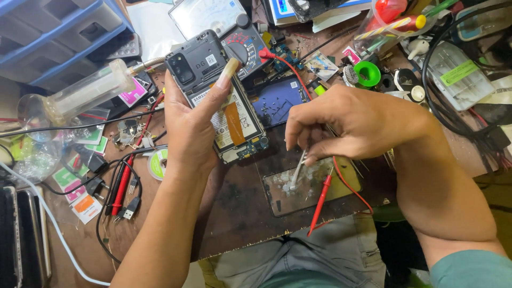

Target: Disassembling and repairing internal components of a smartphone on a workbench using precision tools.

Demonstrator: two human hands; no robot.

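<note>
My left hand holds an opened smartphone upright above the bench, back cover off, with its battery and circuit board showing; my thumb lies across the battery. My right hand pinches metal tweezers whose tips point down at a detached phone screen panel lying flat on the dark mat. A red multimeter probe lies across that panel, its red lead running up under my right hand.
An analog multimeter sits at the back. A large syringe and blue drawer unit stand at left. A blue screw mat, green tape roll, solder spool, cables and small parts crowd the bench.
</note>
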